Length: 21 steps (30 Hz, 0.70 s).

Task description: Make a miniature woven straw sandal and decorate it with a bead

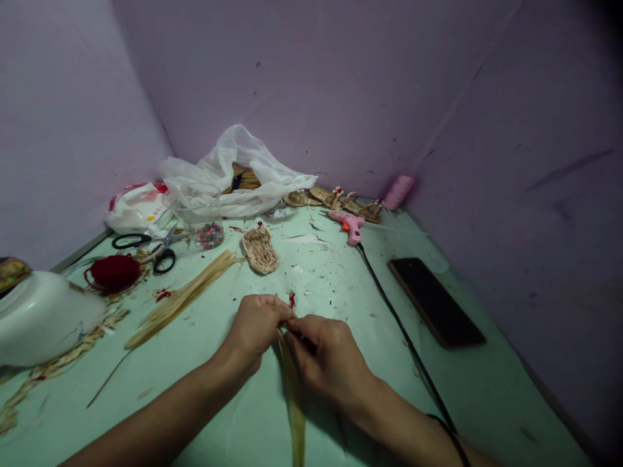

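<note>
My left hand point(260, 324) and my right hand point(324, 350) meet at the middle of the pale green table, fingertips pinched close together on a dried fiber strip point(293, 402). The strip hangs down between them toward the near edge. Just beyond the fingertips a small red bit point(292, 299) shows. Farther off lies a small woven sole point(261, 250) with a red bead at its top. From its left side a bundle of dried fiber point(182, 298) stretches toward the lower left. What exactly sits between the fingertips is hidden.
On the left are a white pot point(48, 318), red yarn point(114, 272), scissors point(163, 250) and a cup of beads point(210, 233). Behind stand a plastic bag point(233, 162) and woven slippers point(341, 201). Rightward lie a pink glue gun point(348, 224), its black cord, and a phone point(437, 302).
</note>
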Tool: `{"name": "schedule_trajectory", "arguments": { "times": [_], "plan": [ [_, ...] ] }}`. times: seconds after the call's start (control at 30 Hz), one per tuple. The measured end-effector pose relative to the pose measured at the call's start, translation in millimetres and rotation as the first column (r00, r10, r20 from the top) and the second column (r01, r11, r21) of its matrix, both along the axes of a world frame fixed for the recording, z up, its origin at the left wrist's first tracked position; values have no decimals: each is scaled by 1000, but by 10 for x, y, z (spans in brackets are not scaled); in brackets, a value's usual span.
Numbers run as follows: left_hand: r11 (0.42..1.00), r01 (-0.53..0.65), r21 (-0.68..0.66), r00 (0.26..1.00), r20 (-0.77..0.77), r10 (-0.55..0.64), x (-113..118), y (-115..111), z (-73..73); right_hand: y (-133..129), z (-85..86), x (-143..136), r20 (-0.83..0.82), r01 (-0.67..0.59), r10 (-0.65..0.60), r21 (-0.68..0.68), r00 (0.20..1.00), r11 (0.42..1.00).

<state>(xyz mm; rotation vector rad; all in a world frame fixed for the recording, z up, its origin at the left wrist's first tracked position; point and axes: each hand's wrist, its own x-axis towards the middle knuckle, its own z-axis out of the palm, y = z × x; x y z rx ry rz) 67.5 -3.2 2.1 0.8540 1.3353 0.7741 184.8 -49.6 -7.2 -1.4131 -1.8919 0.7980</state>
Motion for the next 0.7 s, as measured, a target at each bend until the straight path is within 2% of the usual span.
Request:
{"name": "schedule_trajectory", "arguments": {
  "times": [0.03, 0.1, 0.17, 0.2, 0.23, 0.3, 0.33, 0.37, 0.4, 0.47, 0.53, 0.7],
  "plan": [
    [1000, 0, 12, 1000, 0, 0, -9, 6, -9, 20, 22, 21, -29, 21, -21, -24, 999, 1000],
    [1000, 6, 30, 1000, 0, -6, -29, 14, -22, 79, 69, 71, -134, 155, -164, -80, 977, 985],
    [999, 37, 37, 999, -7, -37, -42, 15, -18, 150, 105, 112, -301, 288, -337, -196, 892, 937],
    [997, 61, 42, 998, -5, -61, -44, 11, -12, 181, 114, 121, -402, 287, -387, -288, 830, 914],
    [995, 86, 47, 996, 0, -86, -43, 6, -5, 206, 118, 122, -501, 223, -413, -396, 761, 891],
    [988, 143, 53, 989, 15, -144, -37, -6, 6, 229, 108, 102, -643, -24, -430, -572, 634, 820],
    [984, 168, 54, 985, 18, -169, -34, -12, 6, 230, 98, 87, -666, -123, -436, -619, 605, 776],
    [981, 186, 57, 982, 10, -186, -33, -16, 3, 226, 87, 75, -660, -168, -438, -649, 610, 742],
    [977, 203, 62, 979, -8, -203, -33, -17, -2, 220, 76, 66, -633, -163, -435, -666, 641, 728],
    [970, 231, 80, 972, -61, -227, -40, -13, -15, 214, 56, 65, -556, -67, -426, -660, 714, 749],
    [960, 261, 105, 961, -118, -249, -52, 0, -13, 223, 40, 81, -501, 31, -434, -627, 749, 779],
    [903, 395, 166, 892, -305, -334, -91, 43, 125, 271, 9, 116, -489, 154, -486, -573, 724, 805]
  ]
}}
